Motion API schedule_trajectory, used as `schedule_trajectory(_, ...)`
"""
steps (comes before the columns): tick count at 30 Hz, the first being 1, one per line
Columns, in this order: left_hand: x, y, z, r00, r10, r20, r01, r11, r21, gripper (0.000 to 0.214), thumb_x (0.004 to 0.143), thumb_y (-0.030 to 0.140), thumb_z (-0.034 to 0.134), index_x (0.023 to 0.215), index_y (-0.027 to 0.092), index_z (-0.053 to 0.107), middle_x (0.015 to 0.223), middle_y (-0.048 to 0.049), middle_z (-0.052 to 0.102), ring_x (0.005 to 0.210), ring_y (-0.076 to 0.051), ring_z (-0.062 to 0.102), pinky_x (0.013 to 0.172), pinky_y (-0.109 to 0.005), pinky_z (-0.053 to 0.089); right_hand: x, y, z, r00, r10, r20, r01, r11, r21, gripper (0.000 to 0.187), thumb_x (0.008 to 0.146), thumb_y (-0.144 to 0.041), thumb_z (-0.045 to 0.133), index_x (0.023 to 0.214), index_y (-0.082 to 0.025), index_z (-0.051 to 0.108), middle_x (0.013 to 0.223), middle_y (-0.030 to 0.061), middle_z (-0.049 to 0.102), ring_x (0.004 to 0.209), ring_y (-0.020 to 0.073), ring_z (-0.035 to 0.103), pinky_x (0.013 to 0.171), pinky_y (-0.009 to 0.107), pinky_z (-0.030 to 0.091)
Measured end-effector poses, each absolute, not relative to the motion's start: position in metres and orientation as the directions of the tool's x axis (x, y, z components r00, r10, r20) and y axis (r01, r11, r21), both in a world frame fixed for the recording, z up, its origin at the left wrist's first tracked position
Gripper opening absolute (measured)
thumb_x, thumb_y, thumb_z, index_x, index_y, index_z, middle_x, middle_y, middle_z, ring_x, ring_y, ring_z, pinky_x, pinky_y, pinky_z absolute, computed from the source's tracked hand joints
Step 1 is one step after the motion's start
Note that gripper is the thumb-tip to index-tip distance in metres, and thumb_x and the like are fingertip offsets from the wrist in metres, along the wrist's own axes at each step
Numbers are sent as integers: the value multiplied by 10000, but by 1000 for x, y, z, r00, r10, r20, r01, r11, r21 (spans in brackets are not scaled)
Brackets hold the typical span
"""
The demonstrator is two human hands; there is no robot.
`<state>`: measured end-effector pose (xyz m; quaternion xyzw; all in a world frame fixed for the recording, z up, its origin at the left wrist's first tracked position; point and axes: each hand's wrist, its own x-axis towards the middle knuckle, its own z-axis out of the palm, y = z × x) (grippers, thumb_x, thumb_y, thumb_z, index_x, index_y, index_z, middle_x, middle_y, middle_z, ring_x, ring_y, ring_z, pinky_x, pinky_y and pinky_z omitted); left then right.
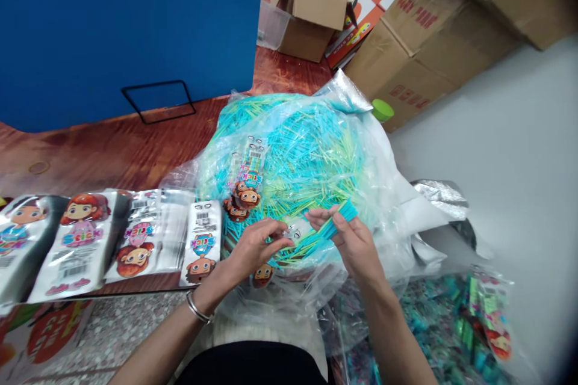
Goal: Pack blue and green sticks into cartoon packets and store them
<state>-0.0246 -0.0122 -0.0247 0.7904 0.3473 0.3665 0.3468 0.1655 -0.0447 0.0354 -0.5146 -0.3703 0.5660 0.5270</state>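
A wide heap of thin blue and green sticks (pixel 311 138) lies in a clear plastic sheet in front of me. Over its near edge, my left hand (pixel 262 245) pinches a small printed pouch (pixel 297 231); its white end with printed eyes shows past my fingertips, while my hand covers the middle. My right hand (pixel 350 239) grips a bundle of the same sticks (pixel 342 218), just right of the pouch. Two or so filled pouches (pixel 248 177) marked "Stick", with a cartoon child, rest on the heap's left side.
Stacks of flat printed pouches (pixel 83 243) line the table's near edge at left. A blue panel (pixel 130 30) stands behind. Cartons (pixel 406 48) and an open box (pixel 311 9) are at the back right. A clear bag of filled pouches (pixel 487 319) sits low at right.
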Motion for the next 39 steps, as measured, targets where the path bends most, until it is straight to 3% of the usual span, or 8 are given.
schedule_trajectory(8, -17, -19, -25, 547, 814, 196, 193, -350, 916, 217, 785, 366, 626, 839, 156, 614, 707, 1, 626, 646, -109, 561, 617, -211, 434, 146, -22, 34, -62, 968, -245, 28, -244, -970, 260, 832, -460, 529, 924, -220, 568, 931, 51, 714, 893, 225, 676, 830, 390, 517)
schedule_trajectory(12, -15, -19, -26, 482, 876, 20, 92, -73, 993, 185, 758, 341, 658, 784, 162, 618, 709, 13, 636, 646, -108, 566, 627, -212, 441, 135, -20, 24, -21, 978, -205, 45, -204, -978, 364, 854, -527, 448, 1007, -218, 565, 895, 61, 716, 883, 238, 676, 747, 383, 546)
schedule_trajectory(16, -15, -20, -31, 390, 917, -89, 19, 88, 996, 217, 726, 346, 682, 816, 161, 611, 673, 25, 606, 629, -111, 553, 615, -217, 442, 131, -32, 17, 85, 991, -104, 77, -111, -991, 381, 906, -486, 363, 1009, -206, 600, 967, 83, 700, 976, 239, 641, 838, 404, 513)
schedule_trajectory(21, -13, -22, -32, 384, 921, -70, 33, 62, 997, 202, 727, 336, 683, 784, 161, 601, 658, 30, 601, 617, -108, 551, 609, -212, 443, 130, -43, 13, 55, 998, -9, 156, -18, -988, 378, 919, -448, 366, 970, -215, 658, 959, 64, 701, 1115, 238, 567, 1041, 462, 338)
schedule_trajectory(28, -17, -18, -20, 447, 875, 184, 200, -298, 933, 183, 849, 271, 538, 890, 160, 678, 865, -60, 707, 795, -161, 633, 760, -271, 471, 132, -40, 16, -51, 997, -56, 273, -40, -961, 304, 928, -364, 390, 1109, -221, 588, 1165, 55, 628, 1228, 202, 466, 1042, 407, 349)
schedule_trajectory(32, -22, -16, -16, 420, 906, 52, 156, -129, 979, 253, 868, 319, 500, 943, 193, 706, 962, -47, 724, 881, -184, 656, 801, -288, 494, 136, -49, 15, -73, 997, -1, 354, 25, -935, 314, 917, -314, 430, 1209, -235, 513, 1230, 74, 586, 1138, 208, 541, 975, 395, 422)
schedule_trajectory(36, -24, -15, -18, 406, 913, -47, 84, 14, 996, 264, 847, 359, 526, 972, 217, 711, 1002, -20, 720, 943, -193, 654, 860, -310, 491, 140, -59, 15, -7, 991, 131, 391, 123, -912, 494, 929, -221, 391, 1396, -286, 241, 1326, 80, 506, 1114, 188, 567, 942, 394, 460)
schedule_trajectory(39, -24, -16, -19, 372, 925, -76, 61, 57, 996, 270, 833, 372, 540, 969, 217, 714, 982, -16, 725, 918, -196, 660, 847, -325, 503, 144, -62, 15, -162, 952, 259, 559, 305, -771, 491, 917, -155, 383, 1382, -295, 307, 1317, 68, 523, 1168, 202, 532, 990, 432, 423)
